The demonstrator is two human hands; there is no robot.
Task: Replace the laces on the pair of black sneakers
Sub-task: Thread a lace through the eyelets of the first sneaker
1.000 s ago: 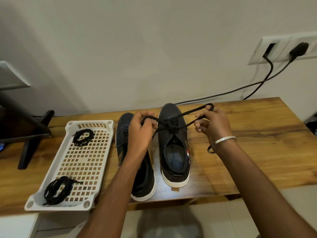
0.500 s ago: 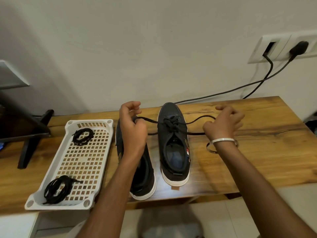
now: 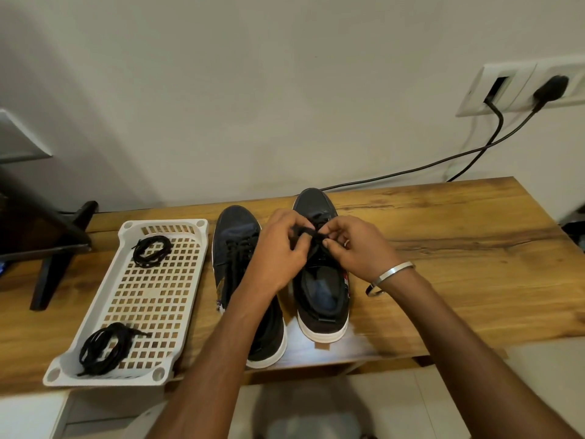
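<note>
So two black canvas sneakers with white rubber soles are parked side by side on the wooden plank tabletop [image 3: 459,264], toes toward the wall. The right sneaker [image 3: 323,299] sits a bit further back than the left sneaker [image 3: 237,248], and the left one is partly hidden under a forearm. Both hands are bunched together over the lacing area of the right sneaker: the black lace [image 3: 308,232] is pinched between curled fingers of the left hand [image 3: 278,251] and the right hand [image 3: 357,245], pretty much knuckle to knuckle. How exactly the lace is looped can't be made out, too much is covered by fingers. A silver metal bangle [image 3: 392,275] is worn on the right wrist. Just left of the sneakers, a white perforated plastic tray [image 3: 152,299] is set on the table, with one coiled bundle of black laces [image 3: 152,250] at its far end and a second coiled black bundle [image 3: 106,348] at its near end. On the wall, a black plug [image 3: 549,91] is seated in a white socket plate [image 3: 474,96], with black cables [image 3: 411,169] trailing down behind the table.
</note>
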